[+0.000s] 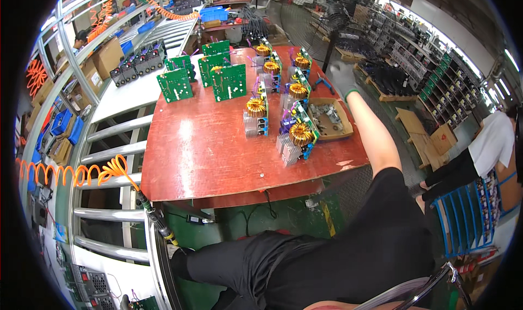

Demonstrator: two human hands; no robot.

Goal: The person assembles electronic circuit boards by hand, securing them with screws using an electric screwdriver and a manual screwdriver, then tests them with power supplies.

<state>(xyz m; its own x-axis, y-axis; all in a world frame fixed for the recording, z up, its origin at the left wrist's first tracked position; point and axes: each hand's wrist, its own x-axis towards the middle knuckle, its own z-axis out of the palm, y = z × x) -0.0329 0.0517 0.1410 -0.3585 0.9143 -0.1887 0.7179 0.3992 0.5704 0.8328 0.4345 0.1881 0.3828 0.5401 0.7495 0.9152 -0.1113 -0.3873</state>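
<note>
My right arm reaches out over the far right corner of a red table (201,152). My right hand (343,76), in a pale glove with a green cuff, is smeared by motion, so its fingers cannot be read. Nearest to it lies a hand tool with blue and red handles (324,83), by a tray of small metal parts (330,119). Circuit boards with copper coils (300,134) and heat sinks stand in rows beside the tray. At the lower left edge, a dark gloved fingertip of my left hand (125,302) shows beside a green circuit board (146,303); the rest is cut off.
Several green boards (229,82) stand upright at the table's far left. A roller conveyor (111,214) runs along the left side. An electric screwdriver (159,220) hangs there on an orange coiled cord (81,173). A person (490,141) stands at the right; a fan (321,15) is beyond.
</note>
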